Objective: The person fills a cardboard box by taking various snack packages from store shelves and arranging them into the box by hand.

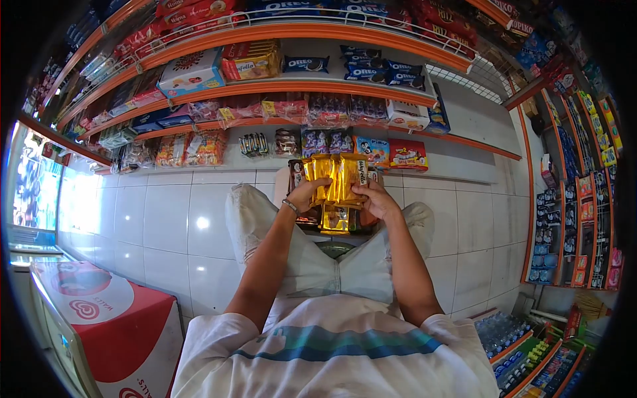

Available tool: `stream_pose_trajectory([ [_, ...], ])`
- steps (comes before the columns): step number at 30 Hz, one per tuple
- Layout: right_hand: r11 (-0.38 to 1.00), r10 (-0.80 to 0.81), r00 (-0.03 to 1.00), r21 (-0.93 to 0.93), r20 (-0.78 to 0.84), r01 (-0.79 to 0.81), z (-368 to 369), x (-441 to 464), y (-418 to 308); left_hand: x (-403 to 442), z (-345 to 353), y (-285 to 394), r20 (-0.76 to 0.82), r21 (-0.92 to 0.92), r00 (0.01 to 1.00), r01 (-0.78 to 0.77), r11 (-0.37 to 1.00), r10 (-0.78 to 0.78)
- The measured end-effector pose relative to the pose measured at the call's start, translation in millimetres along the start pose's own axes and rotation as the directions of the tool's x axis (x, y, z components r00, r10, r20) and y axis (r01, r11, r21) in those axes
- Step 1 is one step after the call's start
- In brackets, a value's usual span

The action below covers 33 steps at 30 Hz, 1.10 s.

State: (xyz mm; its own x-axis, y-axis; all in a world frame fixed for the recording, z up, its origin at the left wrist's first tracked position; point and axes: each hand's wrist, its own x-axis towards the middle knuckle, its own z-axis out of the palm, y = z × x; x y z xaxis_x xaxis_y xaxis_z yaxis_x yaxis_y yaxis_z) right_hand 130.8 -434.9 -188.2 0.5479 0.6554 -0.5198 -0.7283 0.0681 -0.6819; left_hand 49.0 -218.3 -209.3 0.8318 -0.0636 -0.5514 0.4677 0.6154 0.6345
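Between my two hands, in front of the lowest shelf, is a bundle of shiny gold snack packs [336, 174]. My left hand [306, 194] is wrapped round the bundle's left side, with the thumb over the front. On the right side my right hand [375, 199] grips the same bundle, its thumb also on the front. Just below the bundle, between my knees, a box holds more packs, among them a yellow one [335, 219]. Dark packs stand at its left side. The bundle and my hands hide part of this box.
Orange-edged shelves [292, 86] with biscuits and snacks rise ahead. A blue Piko box [371, 151] and a red and yellow box [408, 154] stand on the lowest shelf. A red and white freezer [106, 312] is at the lower left. Racks of small packets [584, 219] line the right.
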Motion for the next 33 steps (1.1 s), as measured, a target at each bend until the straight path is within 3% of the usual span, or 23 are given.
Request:
stream_pose_trajectory([
  [2,0.999,-0.015,1.0,0.029,-0.001,0.015,-2,1,0,-1,-2,2,0.023,-0.013,0.995,-0.096,0.995,0.096],
  [4,0.998,-0.03,1.0,0.058,-0.006,0.031,-3,1,-6,1,-5,6,-0.037,-0.022,0.997,-0.074,0.997,0.073],
  [7,0.915,-0.286,0.956,-0.316,-0.067,0.252,-16,7,-29,22,-34,2,-0.263,0.084,0.901,-0.335,0.938,0.345],
  [8,0.915,-0.284,0.957,-0.317,-0.065,0.251,-17,15,-34,17,-33,8,-0.265,0.082,0.9,-0.337,0.938,0.346],
  [9,0.739,-0.411,0.906,-0.618,-0.101,0.267,-19,22,-38,11,-32,12,-0.318,0.059,0.871,-0.377,0.924,0.376],
  [10,0.48,-0.538,0.838,-0.849,-0.086,0.221,-23,32,-42,9,-34,15,-0.368,0.039,0.837,-0.421,0.906,0.405],
  [11,0.251,-0.522,0.852,-0.961,-0.03,0.119,-24,41,-42,16,-37,15,-0.402,-0.029,0.814,-0.47,0.882,0.42],
  [12,0.252,-0.522,0.853,-0.96,-0.031,0.12,-26,49,-40,18,-38,14,-0.402,-0.028,0.814,-0.469,0.883,0.419],
  [14,0.044,-0.225,0.973,-0.997,0.044,0.055,-15,63,-39,8,-26,21,-0.44,-0.114,0.806,-0.488,0.865,0.396],
  [15,-0.127,-0.172,0.984,-0.991,0.051,0.029,-9,67,-36,14,-34,17,-0.455,-0.087,0.803,-0.471,0.878,0.385],
  [16,-0.128,-0.172,0.984,-0.991,0.056,0.035,-9,73,-29,13,-35,17,-0.458,-0.084,0.799,-0.474,0.876,0.388],
  [18,-0.323,-0.177,0.975,-0.944,0.135,0.072,-8,86,-16,12,-35,14,-0.446,-0.018,0.81,-0.433,0.901,0.38],
  [24,-0.322,-0.023,0.981,-0.93,0.194,0.176,-18,122,21,17,-35,15,-0.383,-0.022,0.858,-0.379,0.925,0.342],
  [26,-0.467,-0.206,0.938,-0.871,0.277,0.155,-23,124,42,18,-29,12,-0.397,0.02,0.843,-0.387,0.922,0.362],
  [28,-0.445,-0.17,0.956,-0.884,0.239,0.142,-23,123,48,18,-23,13,-0.406,0.023,0.835,-0.396,0.918,0.37],
  [31,-0.321,-0.249,0.952,-0.943,0.177,0.092,-24,118,54,21,-26,11,-0.423,0.066,0.817,-0.403,0.913,0.391],
  [33,-0.241,-0.175,0.974,-0.965,0.144,0.1,-33,112,54,25,-32,4,-0.422,0.099,0.812,-0.4,0.911,0.402],
])
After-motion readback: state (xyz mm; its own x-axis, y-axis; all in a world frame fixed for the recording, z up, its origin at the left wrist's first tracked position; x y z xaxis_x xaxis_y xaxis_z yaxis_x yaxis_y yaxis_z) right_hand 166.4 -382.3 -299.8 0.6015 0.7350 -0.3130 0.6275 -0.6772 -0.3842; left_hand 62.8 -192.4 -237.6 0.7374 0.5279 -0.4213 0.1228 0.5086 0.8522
